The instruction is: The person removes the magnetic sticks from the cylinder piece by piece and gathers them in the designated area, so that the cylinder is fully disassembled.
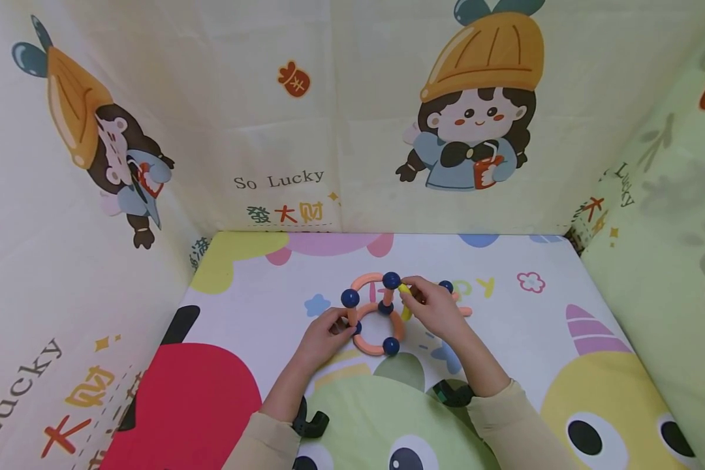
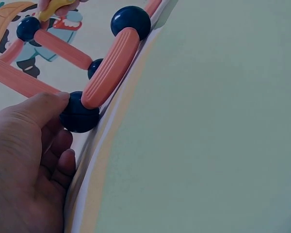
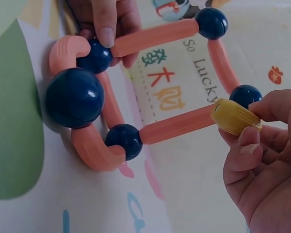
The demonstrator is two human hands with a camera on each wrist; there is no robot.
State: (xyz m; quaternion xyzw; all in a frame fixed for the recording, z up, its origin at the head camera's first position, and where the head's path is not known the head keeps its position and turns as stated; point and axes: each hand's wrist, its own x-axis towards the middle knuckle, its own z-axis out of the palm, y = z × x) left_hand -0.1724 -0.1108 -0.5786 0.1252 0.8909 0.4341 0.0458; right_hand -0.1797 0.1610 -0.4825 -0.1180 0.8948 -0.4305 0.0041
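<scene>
A frame of coral-pink rods and dark blue balls stands on the patterned mat (image 1: 493, 339); its base is a ring of curved rods (image 1: 369, 348), with upright rods rising to an upper curved rod (image 1: 366, 279). My left hand (image 1: 329, 336) pinches a blue ball (image 2: 80, 112) at the base, the thumb laid over it. A yellow rod (image 3: 235, 117) is pinched between thumb and fingers of my right hand (image 1: 437, 310). One end is close beside the upper right blue ball (image 1: 391, 281); whether they touch, I cannot tell.
Behind my right hand lie another blue ball (image 1: 446, 286) and a coral rod (image 1: 465, 311), partly hidden. Printed cloth walls (image 1: 376, 130) enclose the mat at the back and sides. Black bands (image 1: 454, 393) sit at both wrists.
</scene>
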